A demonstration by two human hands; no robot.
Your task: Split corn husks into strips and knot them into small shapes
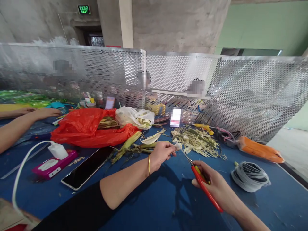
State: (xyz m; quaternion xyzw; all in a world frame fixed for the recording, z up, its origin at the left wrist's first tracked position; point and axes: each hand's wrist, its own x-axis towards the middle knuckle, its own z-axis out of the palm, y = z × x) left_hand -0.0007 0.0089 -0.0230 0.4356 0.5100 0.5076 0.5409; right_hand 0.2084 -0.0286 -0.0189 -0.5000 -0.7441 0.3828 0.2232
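Note:
My left hand (161, 155), with a gold bangle at the wrist, pinches a small whitish piece (178, 146) between thumb and fingers. It is too small to tell what it is. My right hand (211, 179) is wrapped round red-handled pliers (201, 181) with some yellow inside the grip. Their thin metal jaws point up and left, the tip close to the whitish piece; whether they touch it I cannot tell. Just beyond both hands lies a heap of cut pale-green husk strips (196, 141). Longer dried husks (128, 142) lie behind my left hand.
A red plastic bag (79, 126), white bag (134, 116), phone (86, 169) and pink power strip (55, 164) occupy the left. A coil of clear cord (250, 177) and orange packet (260, 149) lie right. Another person's hands (45, 113) are far left. A perforated metal screen (175, 69) borders the back.

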